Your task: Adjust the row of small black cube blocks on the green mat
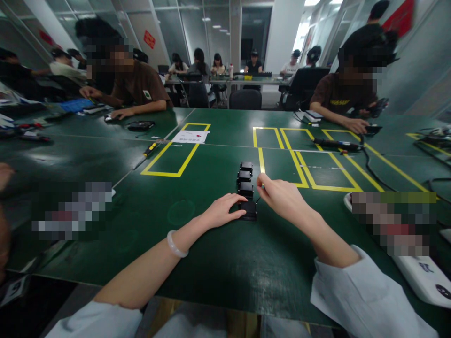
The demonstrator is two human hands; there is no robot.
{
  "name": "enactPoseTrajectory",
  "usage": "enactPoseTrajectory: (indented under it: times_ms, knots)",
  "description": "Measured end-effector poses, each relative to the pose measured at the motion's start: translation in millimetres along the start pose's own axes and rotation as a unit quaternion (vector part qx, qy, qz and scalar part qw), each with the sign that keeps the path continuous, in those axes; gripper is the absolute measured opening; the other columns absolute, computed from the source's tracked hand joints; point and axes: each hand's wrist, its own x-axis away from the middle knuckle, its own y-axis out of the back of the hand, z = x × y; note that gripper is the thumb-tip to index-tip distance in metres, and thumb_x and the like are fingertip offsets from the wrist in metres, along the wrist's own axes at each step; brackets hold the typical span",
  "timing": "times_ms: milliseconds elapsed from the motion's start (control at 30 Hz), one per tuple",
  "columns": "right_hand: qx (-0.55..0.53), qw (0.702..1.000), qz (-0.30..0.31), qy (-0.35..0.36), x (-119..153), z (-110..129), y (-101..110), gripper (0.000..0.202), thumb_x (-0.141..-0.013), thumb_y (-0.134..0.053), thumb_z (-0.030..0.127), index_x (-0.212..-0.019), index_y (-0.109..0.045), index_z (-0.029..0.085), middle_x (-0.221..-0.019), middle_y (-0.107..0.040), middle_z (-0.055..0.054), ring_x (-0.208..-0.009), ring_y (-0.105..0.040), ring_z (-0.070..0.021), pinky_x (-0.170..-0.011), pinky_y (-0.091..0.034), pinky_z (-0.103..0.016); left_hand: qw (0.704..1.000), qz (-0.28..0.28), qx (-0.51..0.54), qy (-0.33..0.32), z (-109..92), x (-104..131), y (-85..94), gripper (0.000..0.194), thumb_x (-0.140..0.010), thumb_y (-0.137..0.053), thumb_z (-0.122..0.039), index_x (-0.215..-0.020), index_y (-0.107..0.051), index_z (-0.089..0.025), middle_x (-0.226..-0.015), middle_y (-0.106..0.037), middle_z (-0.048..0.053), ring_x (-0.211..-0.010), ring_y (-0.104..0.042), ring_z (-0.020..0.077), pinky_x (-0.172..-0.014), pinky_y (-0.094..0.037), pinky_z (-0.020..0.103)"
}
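Observation:
Several small black box-shaped parts stand in a row on the green table, running away from me; the middle ones include one black part [245,188]. Thumb and fingers of my left hand [225,210], with a pale bracelet at the wrist, hold the left side of the nearest black box [249,210]. Just right of the row, my right hand [278,195] is closed in a pinch. A thin dark line shows between its fingers and the nearest box; what it is stays too small to tell.
Yellow tape outlines [183,164] mark the green table [211,277]. A yellow-black screwdriver [151,149] and a paper sheet [191,136] lie left of centre. Farther right are a black corded tool [336,144] and a white device [419,277]. Two people work opposite; part of another person shows at left.

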Motion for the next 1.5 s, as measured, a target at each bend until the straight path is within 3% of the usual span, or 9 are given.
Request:
enactPoseTrajectory:
  times_ms: [167, 367, 700, 933, 1200, 1500]
  knots:
    - [-0.021, 1.0, -0.015, 0.006, 2.1, 0.3, 0.7, 0.018, -0.093, -0.034, 0.027, -0.103, -0.047, 0.02, -0.082, -0.068, -0.003, -0.065, -0.061, -0.0157, -0.05, -0.021, -0.026, 1.0, 0.0, -0.002, -0.003, 0.5, -0.1, -0.2, 0.033, -0.092, -0.052, -0.038, -0.121, -0.053, -0.024, -0.113, -0.06, 0.004, -0.104, -0.055, 0.0211, -0.09, -0.044, 0.033]
    - [-0.02, 1.0, -0.015, 0.003, 0.9, -0.1, -1.2, 0.022, -0.095, -0.033, 0.035, -0.101, -0.048, 0.02, -0.079, -0.068, -0.004, -0.067, -0.062, -0.0174, -0.05, -0.02, -0.025, 1.0, 0.001, -0.004, -0.002, 1.8, 0.0, -1.3, 0.034, -0.091, -0.052, -0.039, -0.122, -0.052, -0.024, -0.112, -0.059, 0.005, -0.103, -0.055, 0.0216, -0.09, -0.044, 0.034]
    - [-0.03, 0.999, -0.022, 0.017, 3.2, -0.5, -0.4, 0.016, -0.091, -0.036, 0.025, -0.102, -0.046, 0.02, -0.085, -0.068, -0.003, -0.067, -0.061, -0.0161, -0.05, -0.021, -0.026, 1.0, 0.004, -0.004, -0.006, 0.9, -0.4, -0.3, 0.033, -0.092, -0.051, -0.039, -0.121, -0.052, -0.023, -0.112, -0.06, 0.005, -0.104, -0.055, 0.0221, -0.09, -0.044, 0.035]
    - [-0.019, 1.0, -0.017, 0.005, 1.5, -0.1, -1.6, 0.021, -0.095, -0.034, 0.035, -0.1, -0.048, 0.021, -0.079, -0.068, -0.004, -0.068, -0.063, -0.0186, -0.05, -0.021, -0.026, 1.0, 0.005, 0.002, -0.001, 0.3, -0.1, -0.2, 0.035, -0.092, -0.051, -0.04, -0.123, -0.052, -0.024, -0.113, -0.06, 0.006, -0.104, -0.055, 0.0223, -0.09, -0.044, 0.035]
    - [-0.03, 0.999, -0.029, 0.026, 2.7, -1.4, -2.4, 0.016, -0.092, -0.037, 0.025, -0.103, -0.047, 0.02, -0.087, -0.069, -0.004, -0.068, -0.062, -0.0162, -0.05, -0.02, -0.025, 1.0, 0.0, -0.002, -0.006, 1.5, 0.1, -0.7, 0.033, -0.092, -0.052, -0.039, -0.122, -0.052, -0.024, -0.114, -0.06, 0.004, -0.104, -0.055, 0.0212, -0.09, -0.044, 0.034]
    - [-0.012, 1.0, -0.012, 0.007, 0.5, -0.8, -2.9, 0.021, -0.096, -0.034, 0.036, -0.101, -0.047, 0.021, -0.081, -0.068, -0.004, -0.07, -0.063, -0.0178, -0.05, -0.021, -0.025, 1.0, 0.003, 0.0, -0.002, 0.7, 0.1, 0.2, 0.034, -0.092, -0.051, -0.039, -0.123, -0.052, -0.024, -0.114, -0.059, 0.005, -0.104, -0.055, 0.0217, -0.09, -0.044, 0.034]
